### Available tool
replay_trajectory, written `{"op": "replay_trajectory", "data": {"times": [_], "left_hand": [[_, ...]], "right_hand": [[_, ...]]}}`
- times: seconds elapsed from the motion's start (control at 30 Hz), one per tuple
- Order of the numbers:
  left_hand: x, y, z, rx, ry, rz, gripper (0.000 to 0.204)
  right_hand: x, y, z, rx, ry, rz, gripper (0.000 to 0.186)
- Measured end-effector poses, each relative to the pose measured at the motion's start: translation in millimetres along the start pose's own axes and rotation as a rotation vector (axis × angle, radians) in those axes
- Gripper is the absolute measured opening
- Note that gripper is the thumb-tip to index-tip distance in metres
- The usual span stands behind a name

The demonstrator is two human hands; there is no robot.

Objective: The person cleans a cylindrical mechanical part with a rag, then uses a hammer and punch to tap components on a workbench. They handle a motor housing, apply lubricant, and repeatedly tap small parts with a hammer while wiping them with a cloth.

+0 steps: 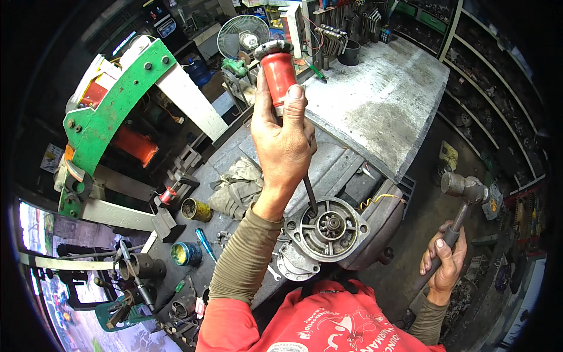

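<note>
Red and metal-capped, a thick handle shows in the head view with the left hand closed round it. Below that hand a dark rod reaches a round metal casting by the surface's near edge, toward the right corner. Out past the right edge, the right hand grips a hammer. An off-centre blow could hit the left hand; a poorly seated rod could skid, or hard knocks shift the casting edgeward.
</note>
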State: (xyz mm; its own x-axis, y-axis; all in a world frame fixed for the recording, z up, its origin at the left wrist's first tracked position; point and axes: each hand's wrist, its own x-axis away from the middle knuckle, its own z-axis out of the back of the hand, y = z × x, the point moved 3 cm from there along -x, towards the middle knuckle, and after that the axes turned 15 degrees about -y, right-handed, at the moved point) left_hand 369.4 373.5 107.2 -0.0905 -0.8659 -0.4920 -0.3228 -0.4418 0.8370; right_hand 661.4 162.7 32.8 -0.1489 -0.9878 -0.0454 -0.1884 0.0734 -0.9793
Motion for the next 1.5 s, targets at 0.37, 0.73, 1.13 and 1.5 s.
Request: {"op": "replay_trajectory", "data": {"times": [0.37, 0.73, 1.13, 1.5], "left_hand": [[-1, -1, -2, -0.177, -0.032, -0.127, 0.072], [17, 22, -17, -0.383, -0.084, -0.335, 0.084], [28, 105, -53, -0.375, -0.260, -0.143, 0.061], [-5, 112, -71, 0.095, -1.244, 0.077, 0.035]], "right_hand": [[-1, -2, -5, -0.040, -0.016, 0.009, 0.039], [-3, 2, -3, -0.010, -0.046, 0.032, 0.042], [-17, -33, -1, 0.142, -0.088, 0.215, 0.048], [-63, -156, -18, 0.173, -0.183, 0.439, 0.049]]}}
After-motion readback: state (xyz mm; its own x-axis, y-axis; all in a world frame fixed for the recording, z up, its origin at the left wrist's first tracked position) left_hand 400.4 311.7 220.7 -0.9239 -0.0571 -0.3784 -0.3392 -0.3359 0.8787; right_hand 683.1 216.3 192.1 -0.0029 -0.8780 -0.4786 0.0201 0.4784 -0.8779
